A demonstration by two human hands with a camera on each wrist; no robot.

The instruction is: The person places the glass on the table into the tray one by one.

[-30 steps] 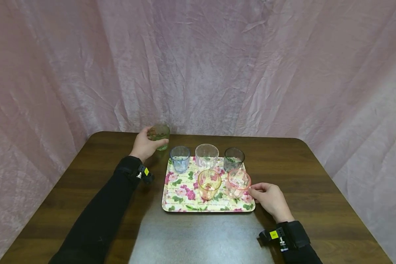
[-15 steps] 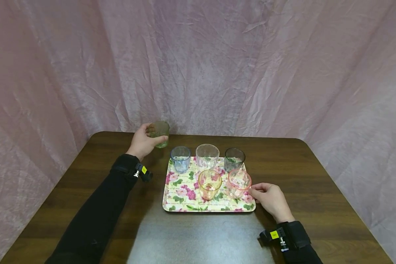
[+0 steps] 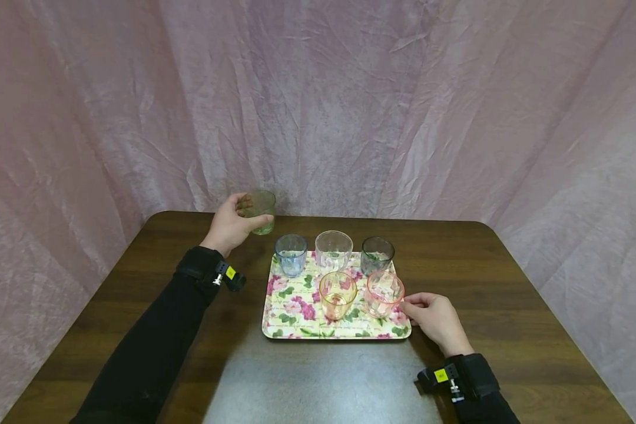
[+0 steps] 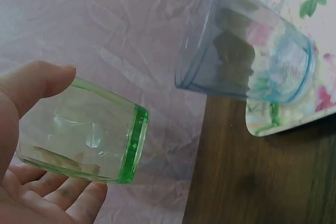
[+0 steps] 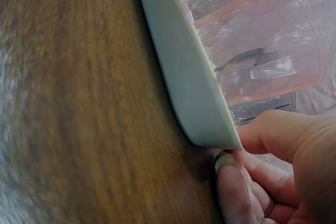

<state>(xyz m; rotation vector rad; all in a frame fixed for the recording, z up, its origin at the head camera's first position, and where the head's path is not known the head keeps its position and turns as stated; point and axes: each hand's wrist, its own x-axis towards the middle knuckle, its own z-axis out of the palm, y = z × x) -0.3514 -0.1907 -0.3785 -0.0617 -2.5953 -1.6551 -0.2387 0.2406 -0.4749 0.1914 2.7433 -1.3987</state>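
My left hand grips a green glass near the table's far edge, thumb on one side and fingers on the other. In the left wrist view this glass is held off the table, its thick base towards the tray side. My right hand pinches the right edge of the flowered tray, thumb on the rim, fingers lower down. On the tray stand a blue glass, a clear glass and a dark grey glass behind, with a yellow glass and a pink glass in front.
The brown wooden table reaches out on both sides of the tray. Behind its far edge hangs a pink curtain. The blue glass stands closest to the green one, at the tray's far left corner.
The green glass has risen slightly in my left hand, away from me, then shifted a little right. My right hand keeps its hold on the tray; the tray glasses look unchanged.
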